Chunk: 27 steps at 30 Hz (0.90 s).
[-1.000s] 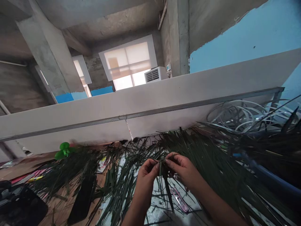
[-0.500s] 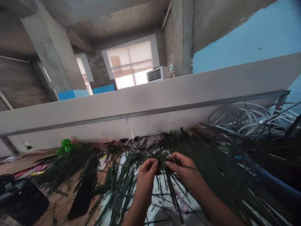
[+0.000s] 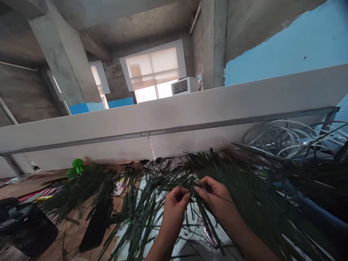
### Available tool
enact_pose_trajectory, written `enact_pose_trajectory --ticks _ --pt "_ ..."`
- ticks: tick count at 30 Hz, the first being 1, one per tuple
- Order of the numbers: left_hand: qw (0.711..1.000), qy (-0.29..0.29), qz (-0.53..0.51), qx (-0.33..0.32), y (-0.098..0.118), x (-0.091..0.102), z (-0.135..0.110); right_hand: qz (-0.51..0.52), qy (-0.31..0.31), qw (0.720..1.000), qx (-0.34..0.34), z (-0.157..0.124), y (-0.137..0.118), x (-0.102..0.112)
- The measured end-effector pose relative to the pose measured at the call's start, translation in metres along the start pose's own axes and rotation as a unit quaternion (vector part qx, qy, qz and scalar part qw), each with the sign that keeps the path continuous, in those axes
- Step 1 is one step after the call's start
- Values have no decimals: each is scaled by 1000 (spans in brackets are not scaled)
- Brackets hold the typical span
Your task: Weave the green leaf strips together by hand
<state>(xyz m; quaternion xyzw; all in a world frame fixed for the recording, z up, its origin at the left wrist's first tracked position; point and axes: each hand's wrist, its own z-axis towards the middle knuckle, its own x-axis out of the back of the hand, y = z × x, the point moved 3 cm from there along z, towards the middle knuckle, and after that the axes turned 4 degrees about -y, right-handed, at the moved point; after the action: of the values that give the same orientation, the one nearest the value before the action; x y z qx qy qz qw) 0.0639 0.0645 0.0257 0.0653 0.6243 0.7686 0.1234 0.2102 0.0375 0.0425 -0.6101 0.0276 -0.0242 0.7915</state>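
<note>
We faced a white partition (image 3: pixel 174 143) with a metal rail (image 3: pixel 217 123) running along it, above a wooden tabletop (image 3: pixel 63 232). Dark green leaf strips (image 3: pixel 244 185) lay heaped across the tabletop, near a tangled coil of pale strips (image 3: pixel 282 139), a black slab (image 3: pixel 96 226) and a small green plastic piece (image 3: pixel 78 168). Over the middle of the heap, our left hand (image 3: pixel 175 212) and right hand (image 3: pixel 213 195) nearly met, each grip pinched closed on a few strands lifted just above the pile.
</note>
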Motion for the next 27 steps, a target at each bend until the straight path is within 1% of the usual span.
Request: enact_pose_trajectory --ticks 4,6,9,13,16,21,24,27 --pt "999 -30 -21 12 3 4 2 -52 1 999 10 -2 -1 3" --pt "999 -31 -39 13 8 8 3 -68 -3 998 19 -2 -2 3" --pt "998 -24 -60 -5 14 11 3 -80 -10 996 28 -3 -4 2" --pt "998 -15 -62 -23 14 8 3 -91 -10 995 48 -6 -8 -2" --pt "997 8 -71 -15 7 5 2 -123 12 990 63 -7 -11 -2" --pt "996 17 -86 -3 0 -3 -4 -156 40 985 62 -6 -10 0" --pt "996 20 -91 5 3 -4 -6 -156 31 985 62 -8 -12 -1" --pt "995 9 -96 20 8 -4 -6 -153 13 986 62 -10 -15 -4"
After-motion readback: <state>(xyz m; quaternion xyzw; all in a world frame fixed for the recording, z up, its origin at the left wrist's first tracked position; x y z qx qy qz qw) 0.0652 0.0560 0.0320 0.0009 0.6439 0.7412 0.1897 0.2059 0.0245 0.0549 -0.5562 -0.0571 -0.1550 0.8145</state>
